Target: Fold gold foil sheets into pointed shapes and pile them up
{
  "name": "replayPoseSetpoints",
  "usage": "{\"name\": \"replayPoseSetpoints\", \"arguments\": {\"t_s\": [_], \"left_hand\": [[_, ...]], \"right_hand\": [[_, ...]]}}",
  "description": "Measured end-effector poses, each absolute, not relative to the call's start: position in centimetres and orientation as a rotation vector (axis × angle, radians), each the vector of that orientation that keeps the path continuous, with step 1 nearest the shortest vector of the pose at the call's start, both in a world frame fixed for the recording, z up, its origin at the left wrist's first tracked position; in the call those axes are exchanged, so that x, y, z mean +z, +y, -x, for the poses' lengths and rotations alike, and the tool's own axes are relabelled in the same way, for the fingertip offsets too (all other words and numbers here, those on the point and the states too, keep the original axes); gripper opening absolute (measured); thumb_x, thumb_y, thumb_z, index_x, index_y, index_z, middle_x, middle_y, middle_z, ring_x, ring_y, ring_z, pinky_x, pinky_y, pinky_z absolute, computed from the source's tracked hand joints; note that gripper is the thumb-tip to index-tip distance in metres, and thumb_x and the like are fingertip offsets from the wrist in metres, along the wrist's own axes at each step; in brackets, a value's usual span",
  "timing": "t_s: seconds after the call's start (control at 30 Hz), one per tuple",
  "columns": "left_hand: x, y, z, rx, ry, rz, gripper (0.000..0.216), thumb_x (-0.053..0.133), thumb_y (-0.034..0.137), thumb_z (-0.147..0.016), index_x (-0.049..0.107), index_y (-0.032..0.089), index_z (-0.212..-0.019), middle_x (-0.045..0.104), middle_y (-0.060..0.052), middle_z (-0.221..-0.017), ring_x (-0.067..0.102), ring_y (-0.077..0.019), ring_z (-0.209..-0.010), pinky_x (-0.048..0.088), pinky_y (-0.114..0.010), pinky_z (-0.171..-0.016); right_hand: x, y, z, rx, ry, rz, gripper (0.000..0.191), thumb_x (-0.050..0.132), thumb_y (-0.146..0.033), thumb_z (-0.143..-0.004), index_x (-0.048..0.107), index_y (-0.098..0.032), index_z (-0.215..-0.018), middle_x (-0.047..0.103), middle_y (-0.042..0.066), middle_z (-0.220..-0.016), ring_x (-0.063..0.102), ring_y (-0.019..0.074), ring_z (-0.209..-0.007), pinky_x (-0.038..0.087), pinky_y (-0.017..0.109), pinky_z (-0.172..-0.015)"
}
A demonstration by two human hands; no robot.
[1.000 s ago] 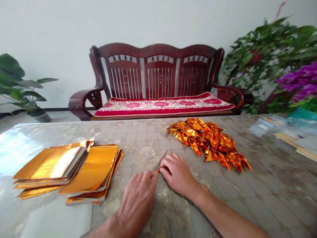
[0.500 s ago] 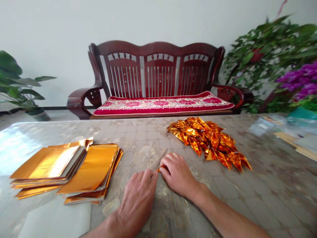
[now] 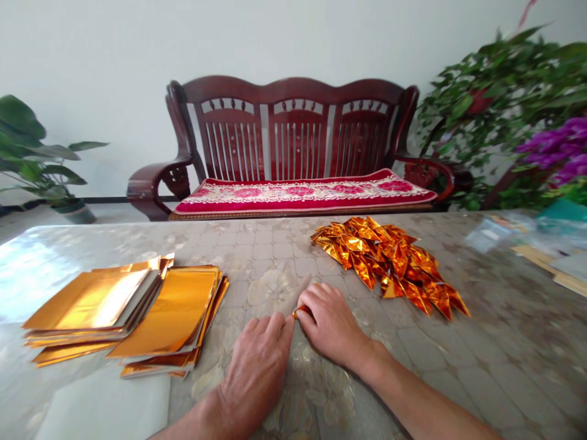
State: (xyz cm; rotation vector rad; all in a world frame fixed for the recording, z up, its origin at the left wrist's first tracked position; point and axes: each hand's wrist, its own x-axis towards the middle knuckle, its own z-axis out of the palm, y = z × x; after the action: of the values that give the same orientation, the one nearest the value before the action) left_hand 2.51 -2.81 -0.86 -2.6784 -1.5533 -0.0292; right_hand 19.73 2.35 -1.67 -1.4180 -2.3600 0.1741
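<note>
My left hand (image 3: 257,366) lies palm down on the table (image 3: 481,342), fingers together and pressing on a small piece of gold foil paper (image 3: 300,310). My right hand (image 3: 330,321) covers the same piece from the right, its fingers curled and pinching it against the tabletop. Only an orange sliver of the foil shows between the two hands. A pile of folded gold foil shapes (image 3: 389,260) lies just beyond my right hand. Stacks of flat gold foil sheets (image 3: 132,308) sit to the left of my left hand.
A pale sheet (image 3: 105,409) lies at the near left edge. Plastic bags and papers (image 3: 536,244) sit at the far right. Behind the table stand a dark wooden bench with a red cushion (image 3: 298,153), a potted plant (image 3: 32,159) and flowering plants (image 3: 527,110).
Both hands stay in place on the foil piece; the silvery strip that stuck out beyond the fingers a second ago is no longer visible.
</note>
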Motion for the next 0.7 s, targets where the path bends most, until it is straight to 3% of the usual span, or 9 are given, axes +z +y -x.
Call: {"name": "replayPoseSetpoints", "arguments": {"t_s": [0.7], "left_hand": [[-0.95,-2.69,-2.73,-0.024,-1.476,2.642,0.023,0.05,0.005,-0.089,0.062,0.019,-0.102,0.059,-0.003,-0.09,0.057,-0.0233,-0.082,0.049,-0.039,-0.072]], "right_hand": [[-1.98,2.48,-20.05,0.298,-2.215,1.358,0.016,0.061,-0.019,-0.091,0.056,-0.021,-0.076,0.06,0.001,-0.084,0.051,0.0189,-0.085,0.037,0.032,-0.077]]}}
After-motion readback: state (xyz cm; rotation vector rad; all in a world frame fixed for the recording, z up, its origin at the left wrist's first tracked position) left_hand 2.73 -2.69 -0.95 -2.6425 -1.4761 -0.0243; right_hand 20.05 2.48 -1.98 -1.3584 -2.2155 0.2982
